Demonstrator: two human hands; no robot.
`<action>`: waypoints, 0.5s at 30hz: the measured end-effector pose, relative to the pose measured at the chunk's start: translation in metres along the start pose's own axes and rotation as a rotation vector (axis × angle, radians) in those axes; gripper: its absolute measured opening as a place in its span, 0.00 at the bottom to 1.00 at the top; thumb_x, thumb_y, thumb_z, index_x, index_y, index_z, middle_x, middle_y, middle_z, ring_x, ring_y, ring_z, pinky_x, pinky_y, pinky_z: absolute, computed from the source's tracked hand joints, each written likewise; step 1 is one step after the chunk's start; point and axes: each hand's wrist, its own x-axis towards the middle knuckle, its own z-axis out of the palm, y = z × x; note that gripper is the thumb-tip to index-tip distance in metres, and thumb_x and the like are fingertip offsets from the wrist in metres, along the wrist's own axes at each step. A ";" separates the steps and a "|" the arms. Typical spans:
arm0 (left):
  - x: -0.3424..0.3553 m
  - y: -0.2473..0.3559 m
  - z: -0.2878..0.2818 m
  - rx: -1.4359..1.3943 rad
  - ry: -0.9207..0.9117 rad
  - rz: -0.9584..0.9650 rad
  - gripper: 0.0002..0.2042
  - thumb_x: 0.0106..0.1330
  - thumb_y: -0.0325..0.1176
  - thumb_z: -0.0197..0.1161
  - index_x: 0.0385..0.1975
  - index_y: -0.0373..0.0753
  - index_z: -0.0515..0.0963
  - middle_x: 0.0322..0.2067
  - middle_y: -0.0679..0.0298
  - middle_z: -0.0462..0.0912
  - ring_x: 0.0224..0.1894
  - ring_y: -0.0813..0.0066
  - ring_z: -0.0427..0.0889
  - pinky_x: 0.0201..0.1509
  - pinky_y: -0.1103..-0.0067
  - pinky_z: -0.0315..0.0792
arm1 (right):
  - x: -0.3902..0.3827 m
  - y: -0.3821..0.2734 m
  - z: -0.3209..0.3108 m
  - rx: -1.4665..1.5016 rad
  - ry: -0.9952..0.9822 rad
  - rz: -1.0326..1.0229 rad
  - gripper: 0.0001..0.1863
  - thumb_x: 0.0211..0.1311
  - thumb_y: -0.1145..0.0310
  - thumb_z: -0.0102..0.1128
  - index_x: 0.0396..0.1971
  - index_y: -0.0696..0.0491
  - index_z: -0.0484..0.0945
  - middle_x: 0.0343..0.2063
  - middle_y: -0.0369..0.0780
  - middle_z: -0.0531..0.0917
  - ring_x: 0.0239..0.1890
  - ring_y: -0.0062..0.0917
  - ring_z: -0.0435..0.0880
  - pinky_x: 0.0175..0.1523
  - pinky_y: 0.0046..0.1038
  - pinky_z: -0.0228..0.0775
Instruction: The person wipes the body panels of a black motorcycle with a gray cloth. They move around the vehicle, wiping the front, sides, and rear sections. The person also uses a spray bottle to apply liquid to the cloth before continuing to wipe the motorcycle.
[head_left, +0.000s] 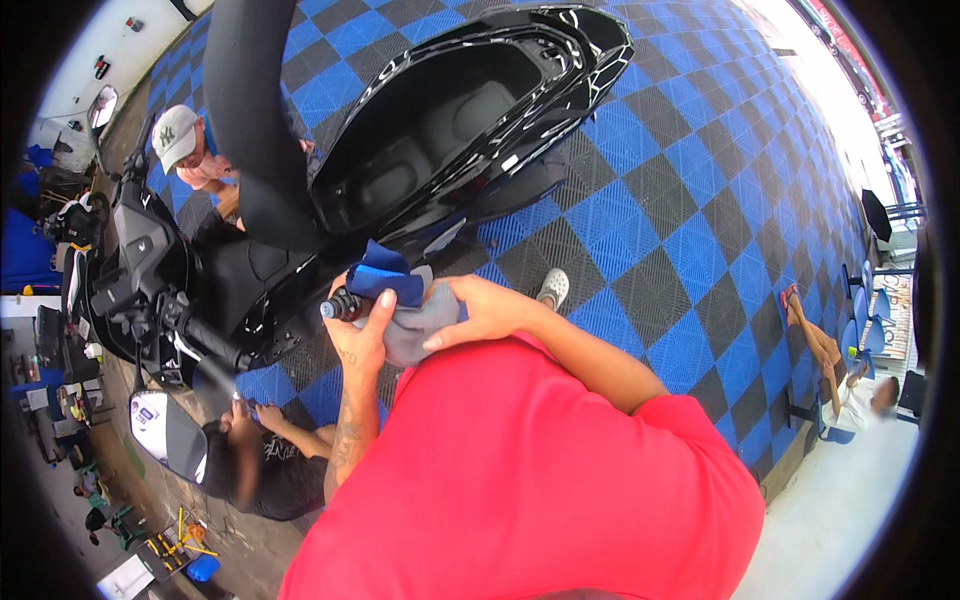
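Just in front of my chest, my left hand [362, 338] grips a small black bottle-like object [342, 304] with a pale end. The same hand clasps a folded blue cloth [385, 275], its thumb lying across it. A grey cloth [425, 325] is bunched against the blue one, and the fingers of my right hand [482, 308] are closed around it. Beyond both hands stands a black scooter [250, 270]. Its seat [265, 130] is raised, showing the open storage compartment [430, 130]. Neither hand touches the scooter.
A person in a cap [180, 140] crouches on the scooter's far side. Another in black [290, 470] is low by the scooter's mirror [165, 430]. To the right, someone in white [860, 405] sits. Blue and black floor tiles [690, 220] stretch rightward. Tools [180, 540] lie lower left.
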 end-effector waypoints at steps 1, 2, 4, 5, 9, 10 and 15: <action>0.008 -0.002 0.013 -0.032 -0.017 -0.006 0.21 0.55 0.30 0.75 0.47 0.32 0.76 0.40 0.64 0.80 0.42 0.79 0.77 0.51 0.79 0.71 | -0.003 -0.002 -0.017 -0.035 -0.024 -0.008 0.34 0.49 0.52 0.76 0.49 0.61 0.79 0.45 0.47 0.84 0.50 0.36 0.83 0.57 0.33 0.72; 0.019 -0.004 0.027 -0.029 -0.052 0.008 0.21 0.55 0.30 0.75 0.47 0.32 0.77 0.40 0.64 0.81 0.42 0.79 0.77 0.51 0.78 0.71 | -0.007 -0.003 -0.036 -0.069 -0.046 -0.015 0.34 0.49 0.51 0.76 0.50 0.61 0.79 0.46 0.48 0.84 0.51 0.37 0.82 0.58 0.34 0.71; 0.030 -0.003 0.058 -0.011 -0.112 0.008 0.22 0.54 0.30 0.75 0.47 0.32 0.77 0.40 0.64 0.81 0.42 0.79 0.78 0.51 0.78 0.72 | -0.025 0.001 -0.073 -0.159 -0.112 0.027 0.37 0.51 0.47 0.74 0.52 0.61 0.78 0.48 0.50 0.83 0.53 0.41 0.81 0.60 0.35 0.71; 0.037 -0.005 0.078 -0.007 -0.124 -0.013 0.22 0.54 0.30 0.75 0.48 0.32 0.77 0.40 0.64 0.81 0.42 0.79 0.78 0.51 0.78 0.72 | -0.036 0.006 -0.096 -0.203 -0.099 0.068 0.37 0.51 0.46 0.73 0.52 0.61 0.78 0.48 0.50 0.83 0.54 0.41 0.81 0.60 0.35 0.71; 0.050 -0.011 0.156 -0.047 -0.137 -0.001 0.23 0.54 0.31 0.76 0.48 0.32 0.77 0.38 0.65 0.82 0.40 0.80 0.78 0.48 0.80 0.73 | -0.090 0.033 -0.179 -0.348 0.035 0.235 0.36 0.52 0.44 0.69 0.52 0.59 0.79 0.49 0.51 0.83 0.53 0.42 0.82 0.58 0.37 0.72; 0.050 -0.010 0.177 -0.047 -0.156 -0.017 0.23 0.54 0.31 0.76 0.48 0.32 0.77 0.38 0.65 0.82 0.40 0.81 0.78 0.47 0.81 0.73 | -0.106 0.045 -0.197 -0.396 0.091 0.247 0.35 0.52 0.45 0.70 0.52 0.58 0.79 0.49 0.51 0.83 0.52 0.42 0.82 0.58 0.39 0.73; 0.058 -0.021 0.277 -0.102 -0.272 -0.109 0.22 0.54 0.29 0.76 0.48 0.32 0.77 0.38 0.66 0.82 0.38 0.82 0.80 0.44 0.83 0.75 | -0.186 0.070 -0.273 -0.236 0.296 0.461 0.30 0.59 0.53 0.69 0.53 0.60 0.78 0.47 0.51 0.84 0.52 0.38 0.83 0.57 0.36 0.74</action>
